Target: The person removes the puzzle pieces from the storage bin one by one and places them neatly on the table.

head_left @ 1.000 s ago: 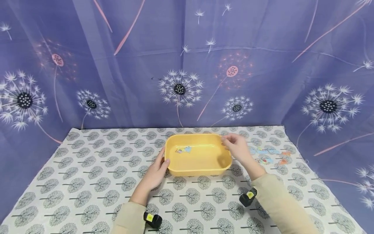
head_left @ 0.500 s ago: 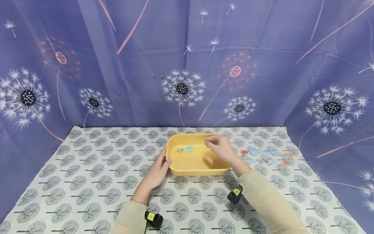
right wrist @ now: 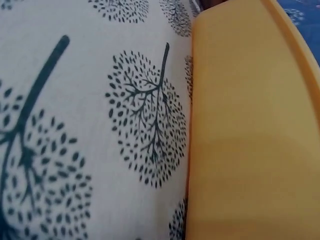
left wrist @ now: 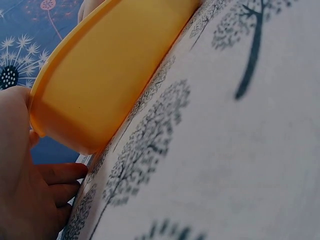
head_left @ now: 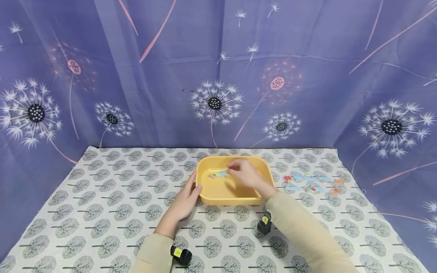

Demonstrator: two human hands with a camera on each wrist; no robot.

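Note:
A yellow plastic tub (head_left: 235,201) stands on the tree-patterned cloth. My left hand (head_left: 184,199) grips its left end, thumb at the rim and fingers along the outer wall; the left wrist view shows this hand (left wrist: 22,165) against the tub wall (left wrist: 95,85). Inside the tub lie small, flat, colourful pieces (head_left: 218,174), in a cluster toward the left. Over the tub's interior is my right hand (head_left: 246,173), fingers loosely bent, fingertips just right of the cluster; nothing shows in them. The right wrist view shows the tub's outer side (right wrist: 250,125) but not the hand.
Several flat pieces, blue (head_left: 297,177), red (head_left: 288,178) and orange (head_left: 336,191), lie on the cloth (head_left: 112,204) right of the tub. A purple curtain (head_left: 164,94) with dandelion prints hangs behind the table.
My right hand has moved left from the tub's right rim to above its inside, close to the pieces there. The left hand keeps its hold on the tub. The view has shifted slightly.

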